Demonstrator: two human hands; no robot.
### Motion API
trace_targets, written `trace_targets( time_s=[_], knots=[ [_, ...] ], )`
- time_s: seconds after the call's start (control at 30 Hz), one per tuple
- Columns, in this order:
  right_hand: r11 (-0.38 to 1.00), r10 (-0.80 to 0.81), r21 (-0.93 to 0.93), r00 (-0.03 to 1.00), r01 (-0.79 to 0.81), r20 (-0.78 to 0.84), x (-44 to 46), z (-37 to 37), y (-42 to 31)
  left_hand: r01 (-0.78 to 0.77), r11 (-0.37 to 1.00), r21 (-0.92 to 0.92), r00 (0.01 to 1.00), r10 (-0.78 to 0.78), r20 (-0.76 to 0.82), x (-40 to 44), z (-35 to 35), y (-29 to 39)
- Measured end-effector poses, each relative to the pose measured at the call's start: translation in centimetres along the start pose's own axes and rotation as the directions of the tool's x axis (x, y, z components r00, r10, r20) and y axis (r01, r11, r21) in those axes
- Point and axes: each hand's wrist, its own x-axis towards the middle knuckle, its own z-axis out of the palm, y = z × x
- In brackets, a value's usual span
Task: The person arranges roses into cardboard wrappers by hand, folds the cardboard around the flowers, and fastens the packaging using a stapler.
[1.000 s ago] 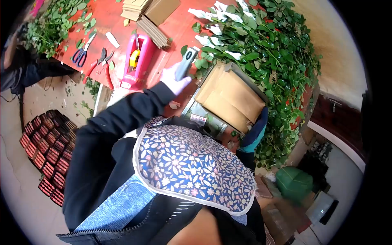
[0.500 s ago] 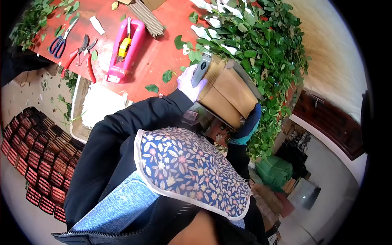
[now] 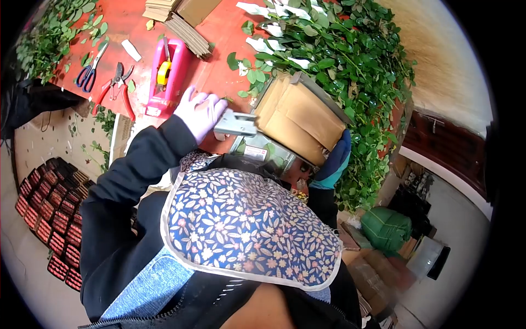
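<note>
My left hand (image 3: 200, 114), in a thin pale lilac glove, grips a grey stapler (image 3: 236, 124), which points right towards a brown cardboard wrap (image 3: 298, 112). The stapler's tip is close to the wrap's left edge; whether they touch I cannot tell. My right hand (image 3: 335, 156), in a dark blue and teal glove, holds the lower right corner of the cardboard, its fingertips partly hidden. A grey rim (image 3: 323, 94) runs along the far side of the cardboard. Below the wrap lies a greyish box-like holder (image 3: 267, 154) with a label.
Leafy stems with white-wrapped heads (image 3: 298, 35) fill the table's right side. A pink tape dispenser (image 3: 160, 90), red-handled pruning shears (image 3: 116, 88), scissors (image 3: 90, 71) and stacked cardboard strips (image 3: 186, 33) lie on the red table (image 3: 211, 71). A green bundle (image 3: 386, 229) stands at lower right.
My left hand has drawn the stapler back from the cardboard's upper left edge, down and to the left, turning it sideways. My right hand stays at the cardboard's corner.
</note>
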Motion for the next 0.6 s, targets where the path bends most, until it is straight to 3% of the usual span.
trace_targets(
  time_s=[0.1,0.2,0.27,0.33,0.4,0.47,0.6],
  knots=[
    [1.0,0.002,-0.001,1.0,-0.001,0.014,0.2,-0.3,-0.1,0.009,0.989,0.145,1.0,-0.006,-0.024,-1.0,0.2,1.0],
    [0.999,-0.013,-0.031,1.0,0.014,0.019,0.4,-0.5,0.6,-0.088,0.986,0.14,0.978,0.112,-0.175,-0.2,1.1,2.0],
    [0.998,-0.026,-0.06,1.0,0.027,0.018,0.6,-0.6,0.6,-0.062,0.992,0.111,0.981,0.081,-0.174,0.0,1.7,2.3],
    [0.995,0.096,-0.021,0.995,-0.096,0.006,0.8,-0.5,0.1,-0.107,0.978,0.18,0.979,0.135,-0.151,-0.1,1.1,2.2],
    [0.998,0.055,-0.027,0.998,-0.055,0.029,1.0,-0.5,0.4,-0.075,0.988,0.135,0.965,0.106,-0.24,0.0,1.7,2.6],
    [0.999,0.017,-0.028,0.999,-0.016,0.052,1.2,-0.7,1.0,-0.091,0.967,0.239,0.954,0.154,-0.256,0.5,1.2,2.3],
    [0.998,0.061,-0.037,0.997,-0.059,0.044,1.4,-0.5,0.2,-0.267,0.948,0.172,0.924,0.303,-0.233,1.7,1.9,0.5]
  ],
)
